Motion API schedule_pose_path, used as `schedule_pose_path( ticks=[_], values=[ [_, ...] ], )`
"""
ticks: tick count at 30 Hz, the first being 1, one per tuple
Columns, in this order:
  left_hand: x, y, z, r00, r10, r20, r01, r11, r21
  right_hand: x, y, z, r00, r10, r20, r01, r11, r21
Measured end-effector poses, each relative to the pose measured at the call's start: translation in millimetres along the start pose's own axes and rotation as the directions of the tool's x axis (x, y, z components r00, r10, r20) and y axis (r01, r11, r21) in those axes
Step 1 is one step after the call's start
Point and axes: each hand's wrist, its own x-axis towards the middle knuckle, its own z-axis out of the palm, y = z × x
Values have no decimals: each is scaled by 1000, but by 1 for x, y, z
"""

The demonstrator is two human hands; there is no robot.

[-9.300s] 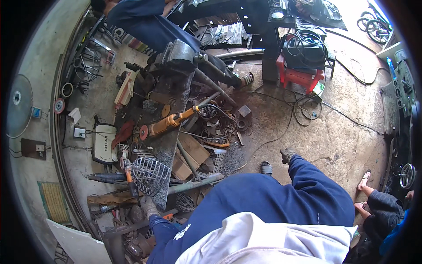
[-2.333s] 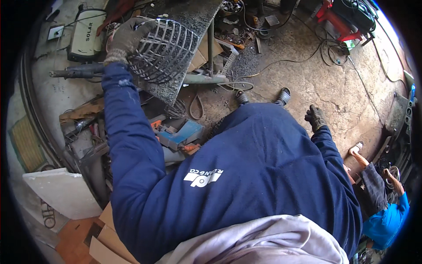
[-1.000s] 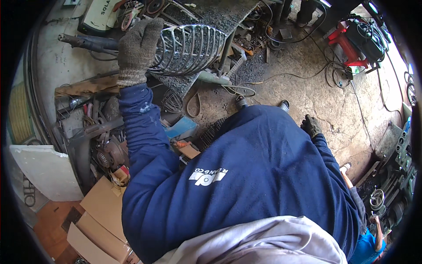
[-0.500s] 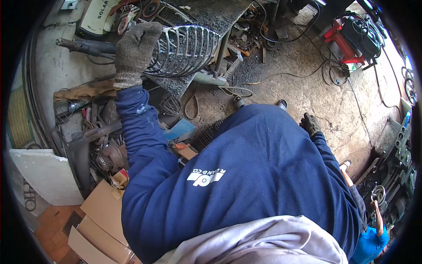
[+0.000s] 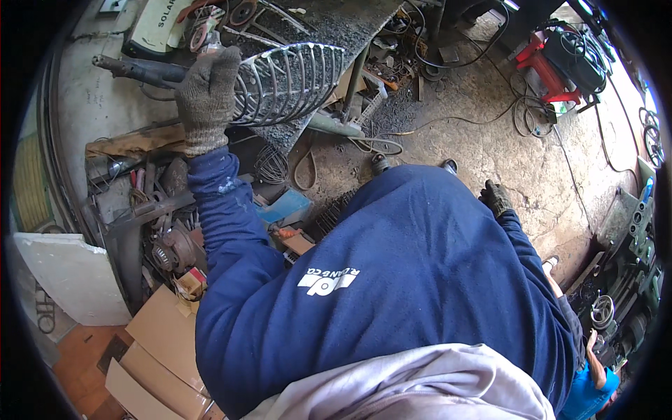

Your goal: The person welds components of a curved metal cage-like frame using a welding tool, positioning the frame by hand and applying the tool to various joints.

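- Head view: left hand [image 5: 207,98] in a grey knit glove, fingers curled around the rim of a round wire fan guard [image 5: 287,80], gripping it at its left edge.
- Fan guard is silvery, tilted on its side, resting against the edge of a dark, gritty workbench [image 5: 329,21]; glove touches the guard.
- Dark metal pipe [image 5: 136,68] lies just behind the left hand, running off to the left.
- Right hand [image 5: 495,197] in a dark glove, low beside the person's right side over the concrete floor [image 5: 490,119]; holds nothing visible; whether fingers are spread or curled, cannot tell.
- Blue sweatshirt sleeve [image 5: 224,224] runs up to the left hand.
- Cardboard boxes [image 5: 157,343] at lower left; a white board [image 5: 66,276] is near them.
- Red welding machine [image 5: 553,59] at upper right, well apart from both hands, cables [image 5: 525,115] coiled on the floor near it.
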Motion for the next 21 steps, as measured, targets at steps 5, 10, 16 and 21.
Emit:
schedule_pose_path(
  ticks=[5, 10, 16, 21],
  values=[
    [-13, -2, -13, 989, -77, -123, 75, 997, -16, -1, -4, 2, 998, -60, 3, 60, 985, -164],
    [-13, 14, -14, 958, -238, -160, 188, 942, -278, 25, -1, -25, 775, -417, 476, 573, 146, -806],
    [-26, 20, -24, 954, 119, -274, -111, 993, 46, -28, -50, 26, 938, -267, 221, 339, 578, -743],
    [-32, 18, -18, 967, 2, -256, 21, 996, 88, -40, -61, 17, 930, -306, 205, 340, 495, -800]
  ],
)
